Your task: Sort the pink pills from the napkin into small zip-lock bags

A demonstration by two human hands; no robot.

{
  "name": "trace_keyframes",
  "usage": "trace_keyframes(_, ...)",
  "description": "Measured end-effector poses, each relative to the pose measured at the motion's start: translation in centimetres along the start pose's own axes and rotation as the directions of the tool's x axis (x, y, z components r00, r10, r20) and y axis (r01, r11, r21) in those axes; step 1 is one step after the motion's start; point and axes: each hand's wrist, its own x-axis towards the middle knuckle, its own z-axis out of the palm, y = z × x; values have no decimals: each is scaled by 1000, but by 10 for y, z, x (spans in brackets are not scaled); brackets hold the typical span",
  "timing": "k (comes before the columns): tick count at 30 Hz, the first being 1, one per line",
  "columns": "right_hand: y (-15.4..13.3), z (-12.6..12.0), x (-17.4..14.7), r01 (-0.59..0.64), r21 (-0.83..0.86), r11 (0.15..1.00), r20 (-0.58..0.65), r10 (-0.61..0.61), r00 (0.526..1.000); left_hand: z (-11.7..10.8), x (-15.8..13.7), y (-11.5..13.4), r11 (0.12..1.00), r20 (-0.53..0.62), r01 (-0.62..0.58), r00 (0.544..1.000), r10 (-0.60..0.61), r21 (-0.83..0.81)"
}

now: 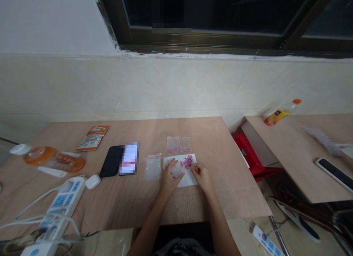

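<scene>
My left hand [167,180] curves around a small clear plastic bag [177,169], its thumb and fingers on either side of it. A few pink beads seem to show in the bag. Beneath lies a white sheet of paper [190,180] with a cluster of pink beads [188,162] near its upper middle. My right hand [202,176] is at the paper's right edge, just beside the cluster, with its fingertips pinched together. Whatever is between those fingertips is too small to make out.
Two small bags with pink beads [173,144] lie behind the paper, and a clear zip bag [153,167] lies to its left. Farther left are a phone [129,158], a black case [111,161], an orange packet [93,137], a drink bottle [55,158] and a power strip [64,201].
</scene>
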Motion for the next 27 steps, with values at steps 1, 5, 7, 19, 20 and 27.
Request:
trace_keyframes(1, 2, 0, -1, -1, -30, 1000, 7, 1, 1000, 0, 0, 0, 1000, 0, -2, 1000, 2, 0)
trace_keyframes(5, 4, 3, -2, -11, -135, 991, 41, 16, 999, -1, 0, 1, 1000, 9, 8, 1000, -8, -8)
trace_keyframes(7, 1, 4, -1, -20, -183, 983, 60, 31, 998, -1, 0, 1, 1000, 19, 13, 1000, -13, -10)
trace_keyframes(19, -14, 3, -3, 9, -357, 934, 71, 17, 997, -2, -1, 3, 999, 17, 22, 1000, -21, -47)
trace_keyframes(20, -14, 3, -4, 9, -350, 937, 70, 16, 997, -2, -1, 3, 999, 16, 21, 1000, -20, -46)
trace_keyframes(27, -10, 6, -2, -20, -130, 991, 18, 23, 1000, -2, -1, 2, 999, 29, 30, 999, -29, -39)
